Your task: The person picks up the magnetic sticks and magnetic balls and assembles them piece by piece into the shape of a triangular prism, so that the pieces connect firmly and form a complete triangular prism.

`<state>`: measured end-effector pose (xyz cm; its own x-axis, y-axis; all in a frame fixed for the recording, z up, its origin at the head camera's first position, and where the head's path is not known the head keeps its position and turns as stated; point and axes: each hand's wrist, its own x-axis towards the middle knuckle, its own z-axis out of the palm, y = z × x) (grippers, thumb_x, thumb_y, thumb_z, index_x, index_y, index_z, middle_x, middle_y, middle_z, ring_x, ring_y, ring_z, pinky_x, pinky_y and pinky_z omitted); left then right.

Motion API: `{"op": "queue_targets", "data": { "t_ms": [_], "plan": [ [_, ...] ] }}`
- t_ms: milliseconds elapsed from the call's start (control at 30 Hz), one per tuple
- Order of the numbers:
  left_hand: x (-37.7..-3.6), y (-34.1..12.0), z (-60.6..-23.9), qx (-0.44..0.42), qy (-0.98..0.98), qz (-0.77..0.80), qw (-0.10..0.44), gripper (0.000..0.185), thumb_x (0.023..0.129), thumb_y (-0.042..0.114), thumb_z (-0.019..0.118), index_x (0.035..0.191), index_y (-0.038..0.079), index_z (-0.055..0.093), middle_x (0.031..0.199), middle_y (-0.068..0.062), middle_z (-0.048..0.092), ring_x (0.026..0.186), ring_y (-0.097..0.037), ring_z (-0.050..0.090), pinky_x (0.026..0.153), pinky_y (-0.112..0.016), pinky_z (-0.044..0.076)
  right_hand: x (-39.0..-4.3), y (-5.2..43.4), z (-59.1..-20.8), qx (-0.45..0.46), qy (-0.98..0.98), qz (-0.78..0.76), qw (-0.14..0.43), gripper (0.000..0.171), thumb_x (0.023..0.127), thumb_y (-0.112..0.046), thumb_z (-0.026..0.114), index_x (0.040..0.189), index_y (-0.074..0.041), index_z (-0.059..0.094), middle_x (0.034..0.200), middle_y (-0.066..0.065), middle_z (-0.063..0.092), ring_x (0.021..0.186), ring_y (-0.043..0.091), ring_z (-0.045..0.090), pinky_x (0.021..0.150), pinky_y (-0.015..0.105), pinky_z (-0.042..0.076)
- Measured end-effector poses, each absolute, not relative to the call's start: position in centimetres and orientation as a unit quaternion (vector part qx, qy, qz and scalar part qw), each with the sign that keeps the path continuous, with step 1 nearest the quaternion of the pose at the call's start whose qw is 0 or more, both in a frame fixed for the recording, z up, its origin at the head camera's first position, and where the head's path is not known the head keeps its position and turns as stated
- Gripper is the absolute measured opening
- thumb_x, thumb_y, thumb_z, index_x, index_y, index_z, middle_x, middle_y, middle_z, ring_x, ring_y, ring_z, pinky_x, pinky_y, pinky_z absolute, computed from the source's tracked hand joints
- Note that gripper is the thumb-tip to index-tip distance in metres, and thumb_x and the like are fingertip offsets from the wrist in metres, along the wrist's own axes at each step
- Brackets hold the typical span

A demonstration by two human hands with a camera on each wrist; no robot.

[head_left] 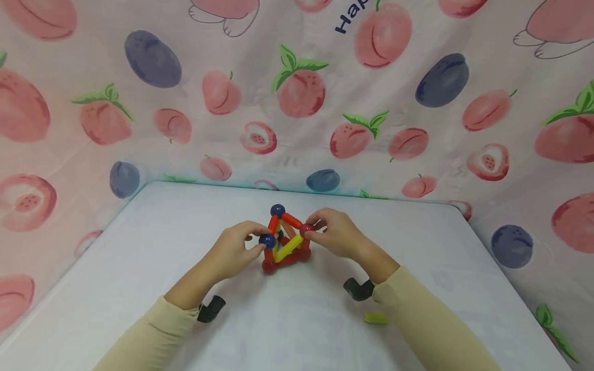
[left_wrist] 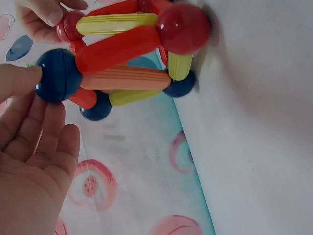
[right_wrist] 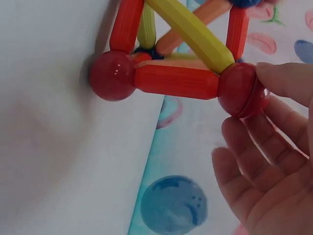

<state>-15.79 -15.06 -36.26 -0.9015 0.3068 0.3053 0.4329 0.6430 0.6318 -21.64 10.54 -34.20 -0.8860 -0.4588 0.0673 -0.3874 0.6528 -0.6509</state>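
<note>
A frame of magnetic rods and balls stands on the white table in the head view, roughly a prism in shape. My left hand point(head_left: 234, 250) pinches the blue ball point(head_left: 267, 240) at its upper left corner between thumb and fingers. Opposite it, my right hand point(head_left: 341, 234) pinches the upper right red ball point(head_left: 306, 230). Another blue ball point(head_left: 277, 211) tops the back corner. A yellow rod point(head_left: 289, 248) slants up to the red ball. In the right wrist view a red rod point(right_wrist: 176, 81) joins that held ball to a lower red ball point(right_wrist: 112, 76).
One loose yellow-green piece point(head_left: 376, 318) lies on the white table point(head_left: 278, 330), close to the right sleeve. Black wrist cameras point(head_left: 358, 289) stick out at both cuffs. A fruit-patterned cloth point(head_left: 297, 139) hangs behind the table's far edge.
</note>
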Motion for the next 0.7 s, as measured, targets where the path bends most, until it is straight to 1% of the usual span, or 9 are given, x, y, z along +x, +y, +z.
{"op": "queue_targets", "data": {
  "t_ms": [233,467,633,700],
  "plan": [
    [-16.24,-14.95,-36.24,-0.185,-0.904,-0.376,0.08,0.027,0.092,0.002,0.071,0.118,0.003,0.067,0.115,-0.008,0.068,0.109,-0.026,0.063,0.093,-0.046,0.052,-21.03,10.62,-34.02,-0.245,0.913,-0.324,0.046,0.024,0.093,-0.017,0.073,0.114,-0.007,0.068,0.109,0.003,0.064,0.102,0.021,0.063,0.079,0.031,0.057],
    [-16.44,-14.86,-36.31,-0.174,-0.904,-0.384,0.07,0.029,0.092,0.002,0.07,0.121,0.003,0.066,0.117,-0.01,0.067,0.11,-0.029,0.062,0.094,-0.048,0.052,-20.83,10.76,-33.95,-0.238,0.915,-0.323,0.048,0.026,0.093,-0.018,0.073,0.115,-0.007,0.068,0.109,0.003,0.064,0.101,0.02,0.063,0.078,0.03,0.057],
    [-16.58,-14.79,-36.25,-0.164,-0.905,-0.387,0.062,0.031,0.093,0.004,0.07,0.123,0.003,0.065,0.119,-0.01,0.066,0.112,-0.029,0.061,0.094,-0.047,0.052,-20.84,10.85,-33.98,-0.241,0.914,-0.322,0.048,0.026,0.093,-0.019,0.074,0.115,-0.007,0.068,0.109,0.002,0.064,0.101,0.02,0.063,0.078,0.03,0.057],
    [-16.61,-14.78,-36.21,-0.162,-0.905,-0.389,0.058,0.031,0.093,0.004,0.07,0.123,0.003,0.065,0.12,-0.01,0.066,0.113,-0.028,0.061,0.094,-0.047,0.052,-20.82,10.92,-33.98,-0.242,0.913,-0.324,0.048,0.028,0.093,-0.019,0.074,0.117,-0.007,0.068,0.11,0.003,0.064,0.102,0.02,0.063,0.079,0.03,0.057]
  ]
}}
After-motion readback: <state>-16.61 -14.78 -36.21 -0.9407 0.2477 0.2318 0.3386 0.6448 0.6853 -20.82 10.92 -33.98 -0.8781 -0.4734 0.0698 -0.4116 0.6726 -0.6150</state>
